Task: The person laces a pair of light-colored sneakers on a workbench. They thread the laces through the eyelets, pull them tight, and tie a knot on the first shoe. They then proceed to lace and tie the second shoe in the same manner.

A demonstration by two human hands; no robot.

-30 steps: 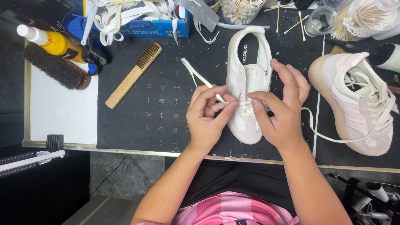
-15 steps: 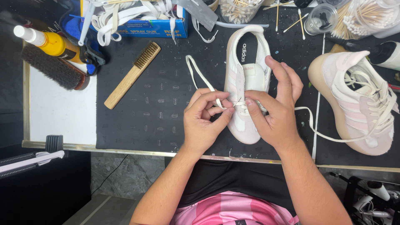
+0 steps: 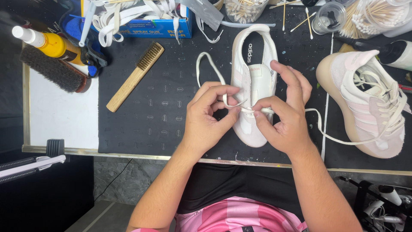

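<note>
A white and pale pink sneaker lies on the black mat, toe toward me. My left hand pinches the white shoelace at the shoe's left eyelets; the lace loops up and left over the mat. On the shoe's right side, my right hand grips the upper and holds the lace where it crosses. The lace's other end trails right across the mat. A second matching sneaker, laced, rests on its side at the right.
A wooden brush lies left of the shoe. A dark bristle brush, a yellow spray bottle and a blue box with laces sit at the back left. Cotton swab containers stand at the back right.
The left hand has pulled the lace farther through, so its loose end has curled into a taller loop on the mat. Both hands shifted slightly up the shoe.
</note>
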